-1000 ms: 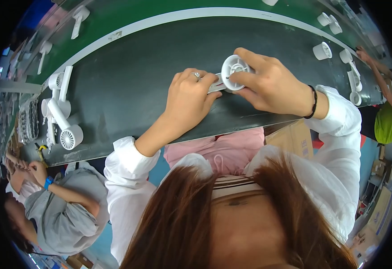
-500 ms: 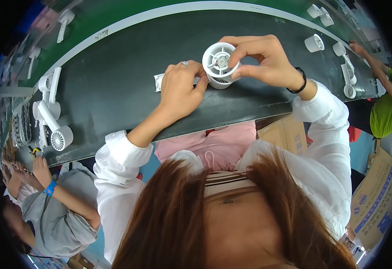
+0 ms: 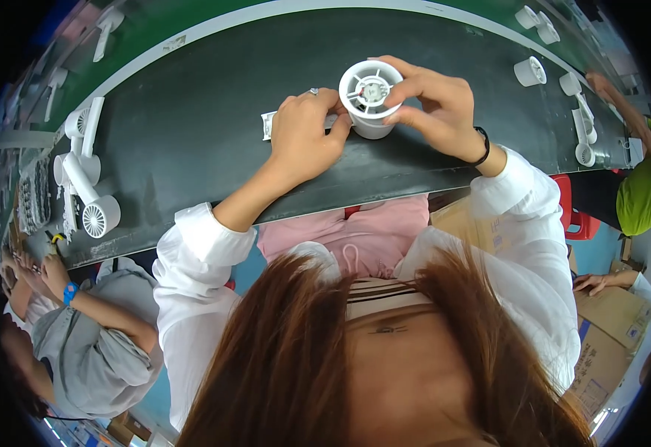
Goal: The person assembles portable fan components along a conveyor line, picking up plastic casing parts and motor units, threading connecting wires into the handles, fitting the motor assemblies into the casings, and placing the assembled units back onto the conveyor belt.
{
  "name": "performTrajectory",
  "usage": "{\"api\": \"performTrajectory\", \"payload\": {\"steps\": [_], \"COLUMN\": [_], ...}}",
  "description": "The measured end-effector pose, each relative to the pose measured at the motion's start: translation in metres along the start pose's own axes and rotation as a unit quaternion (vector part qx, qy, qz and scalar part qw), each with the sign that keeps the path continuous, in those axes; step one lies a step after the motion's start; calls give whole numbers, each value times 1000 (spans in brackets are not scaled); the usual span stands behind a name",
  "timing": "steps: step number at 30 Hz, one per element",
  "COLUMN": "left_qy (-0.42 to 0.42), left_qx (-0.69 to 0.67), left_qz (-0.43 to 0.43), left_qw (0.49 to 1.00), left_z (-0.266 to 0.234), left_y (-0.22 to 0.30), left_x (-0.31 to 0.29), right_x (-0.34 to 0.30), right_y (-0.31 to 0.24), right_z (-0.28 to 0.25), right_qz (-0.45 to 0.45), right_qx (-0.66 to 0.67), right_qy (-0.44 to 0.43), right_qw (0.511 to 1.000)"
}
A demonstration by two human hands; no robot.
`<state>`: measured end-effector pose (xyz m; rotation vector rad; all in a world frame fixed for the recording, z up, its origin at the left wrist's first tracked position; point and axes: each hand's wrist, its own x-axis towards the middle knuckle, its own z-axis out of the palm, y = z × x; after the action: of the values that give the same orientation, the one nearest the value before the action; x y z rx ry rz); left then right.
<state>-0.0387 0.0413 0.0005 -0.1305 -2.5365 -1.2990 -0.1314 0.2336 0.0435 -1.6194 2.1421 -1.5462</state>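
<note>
A white handheld fan lies across the dark green work surface in front of me, its handle [image 3: 268, 125] showing beyond the knuckles of my left hand [image 3: 305, 130]. That hand is closed around the handle, its fingertips beside the fan's round head. Over the head sits a white cylindrical housing [image 3: 371, 89], with its spoked ring and round motor centre facing up. My right hand [image 3: 436, 104] grips the housing at its right side, thumb and fingers at the rim. Whether housing and head are joined cannot be made out.
Several white fans [image 3: 87, 175] lie in a cluster at the left. More fans [image 3: 583, 123] and a loose round housing [image 3: 530, 71] lie at the right. Co-workers sit on both sides, one in a grey top [image 3: 102, 350]. Cardboard boxes [image 3: 608, 343] stand at lower right.
The housing has come upright over the fan head, hiding the grille that showed beneath it. My right hand has shifted slightly. At lower right a person's hand has appeared on the cardboard box.
</note>
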Motion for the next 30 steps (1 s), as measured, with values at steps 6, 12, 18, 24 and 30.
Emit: {"api": "performTrajectory", "payload": {"steps": [6, 12, 18, 24, 30], "left_qy": [17, 6, 11, 48, 23], "left_qx": [61, 56, 75, 38, 149], "left_qz": [50, 53, 90, 83, 70], "left_qw": [997, 997, 993, 995, 986], "left_z": [-4, -3, -4, -7, -41], "left_y": [7, 0, 1, -7, -14], "left_x": [-2, -3, -5, -6, -4], "right_x": [-13, -28, -26, -30, -24], "right_y": [10, 19, 14, 9, 16], "right_z": [10, 23, 18, 25, 17], "right_qz": [53, 29, -29, -22, 11], "right_qx": [183, 89, 35, -39, 70], "right_qy": [56, 122, 96, 86, 25], "right_qw": [980, 988, 994, 995, 997]}}
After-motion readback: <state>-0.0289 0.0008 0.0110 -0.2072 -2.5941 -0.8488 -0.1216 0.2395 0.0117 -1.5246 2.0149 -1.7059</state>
